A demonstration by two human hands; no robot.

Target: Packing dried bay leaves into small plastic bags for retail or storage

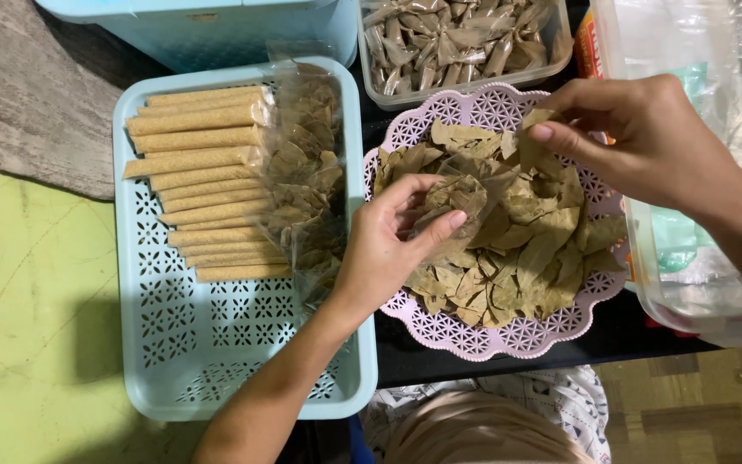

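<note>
head view: worn on the person's head | faces steeply down | close, within arm's reach | frames pink tray point(440, 331) centre, blue basket point(143, 258) left | single view

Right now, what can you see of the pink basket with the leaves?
The pink basket is round, plastic-looking, with a lacy pierced, scalloped rim. It sits level on a dark surface beside the blue tray, heaped with dried leaves. The left hand holds a small clear bag of leaves over it; the right hand pinches a leaf.
</note>
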